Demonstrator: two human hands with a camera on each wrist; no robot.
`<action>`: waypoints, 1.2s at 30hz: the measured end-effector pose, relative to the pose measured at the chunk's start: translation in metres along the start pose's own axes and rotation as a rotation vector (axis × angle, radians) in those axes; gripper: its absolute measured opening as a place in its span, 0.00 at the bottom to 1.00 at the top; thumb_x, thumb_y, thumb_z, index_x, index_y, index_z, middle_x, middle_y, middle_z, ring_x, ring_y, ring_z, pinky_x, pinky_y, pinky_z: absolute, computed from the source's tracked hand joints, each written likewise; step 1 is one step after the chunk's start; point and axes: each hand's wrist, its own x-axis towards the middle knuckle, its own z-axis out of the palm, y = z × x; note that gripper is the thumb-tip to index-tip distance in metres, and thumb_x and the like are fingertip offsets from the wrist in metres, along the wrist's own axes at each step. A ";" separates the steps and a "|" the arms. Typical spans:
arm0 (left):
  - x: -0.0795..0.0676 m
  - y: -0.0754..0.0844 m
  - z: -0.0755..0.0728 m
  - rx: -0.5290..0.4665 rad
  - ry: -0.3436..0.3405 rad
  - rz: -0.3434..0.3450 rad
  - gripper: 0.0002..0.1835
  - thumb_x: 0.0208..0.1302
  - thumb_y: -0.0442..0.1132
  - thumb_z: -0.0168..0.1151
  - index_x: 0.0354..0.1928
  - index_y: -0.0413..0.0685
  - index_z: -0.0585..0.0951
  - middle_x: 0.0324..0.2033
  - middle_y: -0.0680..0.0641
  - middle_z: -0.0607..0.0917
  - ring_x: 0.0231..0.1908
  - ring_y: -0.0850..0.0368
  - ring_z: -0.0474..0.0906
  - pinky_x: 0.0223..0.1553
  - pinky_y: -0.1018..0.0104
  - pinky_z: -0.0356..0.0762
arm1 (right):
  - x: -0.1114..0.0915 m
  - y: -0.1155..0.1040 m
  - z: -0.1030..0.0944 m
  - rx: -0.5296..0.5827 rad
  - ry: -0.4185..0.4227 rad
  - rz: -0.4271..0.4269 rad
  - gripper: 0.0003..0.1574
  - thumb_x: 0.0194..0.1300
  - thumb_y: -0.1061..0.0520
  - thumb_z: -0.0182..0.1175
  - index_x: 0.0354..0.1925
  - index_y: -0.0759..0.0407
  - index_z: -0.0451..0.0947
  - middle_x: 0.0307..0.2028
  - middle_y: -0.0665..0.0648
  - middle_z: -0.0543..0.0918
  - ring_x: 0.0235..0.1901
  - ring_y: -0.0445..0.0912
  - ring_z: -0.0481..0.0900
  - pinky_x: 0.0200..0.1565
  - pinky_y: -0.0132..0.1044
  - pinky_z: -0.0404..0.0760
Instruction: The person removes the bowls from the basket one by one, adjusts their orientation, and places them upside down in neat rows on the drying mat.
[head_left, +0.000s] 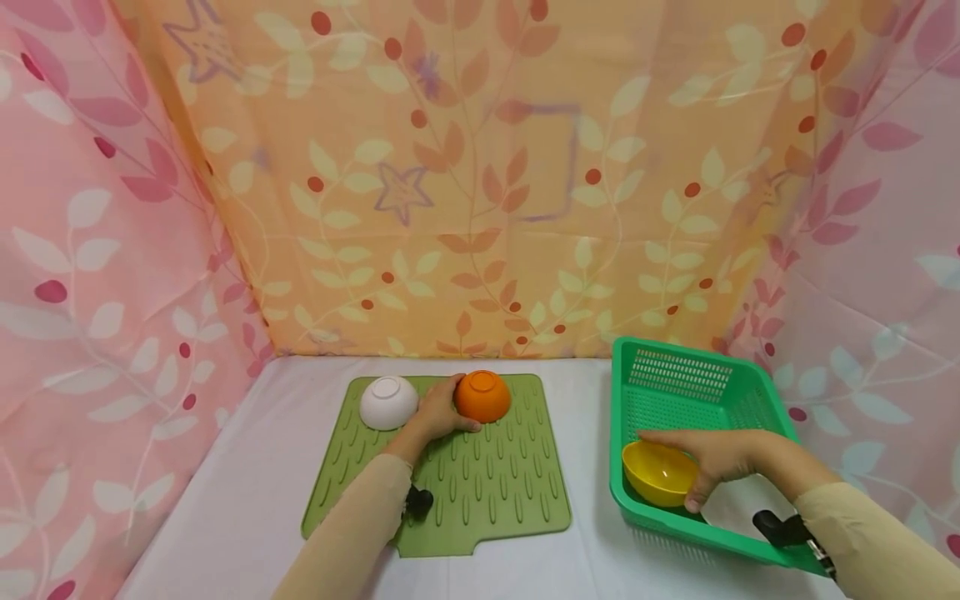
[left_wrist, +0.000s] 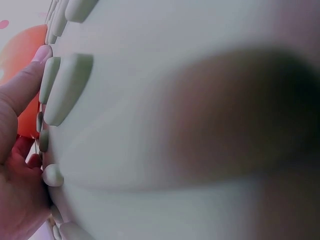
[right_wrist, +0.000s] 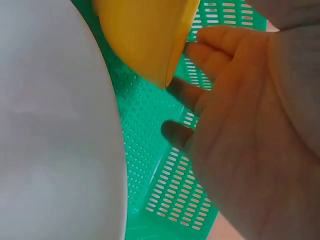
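On the green drying mat (head_left: 480, 483), an orange bowl (head_left: 483, 397) lies upside down. My left hand (head_left: 437, 414) holds its left side, thumb in front and fingers toward the back; the left wrist view shows the thumb (left_wrist: 25, 87) at the bowl's edge. An overturned white bowl (head_left: 388, 403) sits just left of that hand. My right hand (head_left: 723, 458) is inside the green basket (head_left: 678, 367), gripping a yellow bowl (head_left: 660, 475) by its rim with fingers behind and thumb in front. The yellow bowl is tilted, its hollow facing up.
Below my right wrist, a large white dish (head_left: 738, 507) lies in the basket; its smooth side fills the left of the right wrist view. Mat and basket stand on a white tablecloth (head_left: 232, 467). Patterned curtains (head_left: 480, 183) enclose the back and both sides.
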 end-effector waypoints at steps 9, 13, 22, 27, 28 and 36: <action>0.002 -0.001 0.002 0.008 -0.004 -0.001 0.61 0.46 0.56 0.84 0.80 0.54 0.59 0.75 0.44 0.67 0.74 0.40 0.59 0.72 0.35 0.54 | 0.005 0.013 0.000 -0.106 0.046 -0.053 0.68 0.49 0.45 0.82 0.77 0.63 0.55 0.73 0.68 0.61 0.66 0.63 0.64 0.60 0.54 0.76; 0.001 0.001 0.001 0.010 -0.008 0.002 0.60 0.47 0.56 0.84 0.80 0.54 0.59 0.74 0.44 0.68 0.74 0.40 0.59 0.72 0.35 0.54 | 0.007 0.013 0.000 -0.111 0.080 -0.079 0.66 0.48 0.45 0.82 0.75 0.63 0.58 0.70 0.67 0.64 0.63 0.60 0.66 0.57 0.48 0.77; 0.002 0.001 0.000 0.024 -0.009 0.002 0.60 0.47 0.56 0.84 0.80 0.54 0.59 0.74 0.44 0.68 0.74 0.40 0.59 0.72 0.35 0.54 | 0.005 0.012 -0.002 -0.170 0.198 -0.103 0.64 0.46 0.43 0.81 0.73 0.65 0.61 0.67 0.67 0.67 0.59 0.59 0.68 0.54 0.49 0.79; 0.003 0.000 0.000 0.024 -0.007 -0.004 0.60 0.47 0.56 0.84 0.80 0.54 0.59 0.74 0.44 0.68 0.74 0.40 0.59 0.72 0.36 0.54 | 0.001 0.007 -0.009 -0.273 0.302 -0.126 0.64 0.44 0.39 0.80 0.70 0.67 0.65 0.63 0.64 0.71 0.55 0.54 0.70 0.47 0.37 0.80; 0.003 0.000 0.000 0.022 -0.006 -0.005 0.60 0.47 0.56 0.84 0.80 0.54 0.59 0.74 0.44 0.68 0.74 0.40 0.59 0.72 0.36 0.54 | 0.001 0.005 -0.010 -0.284 0.322 -0.123 0.63 0.44 0.38 0.80 0.69 0.66 0.66 0.62 0.63 0.72 0.55 0.54 0.70 0.47 0.37 0.80; 0.003 -0.002 0.000 0.007 -0.011 -0.003 0.60 0.47 0.56 0.84 0.80 0.54 0.59 0.74 0.44 0.68 0.74 0.40 0.58 0.72 0.35 0.54 | -0.007 -0.011 -0.013 -0.414 0.596 -0.035 0.67 0.40 0.29 0.79 0.66 0.67 0.70 0.57 0.64 0.76 0.53 0.57 0.72 0.45 0.51 0.79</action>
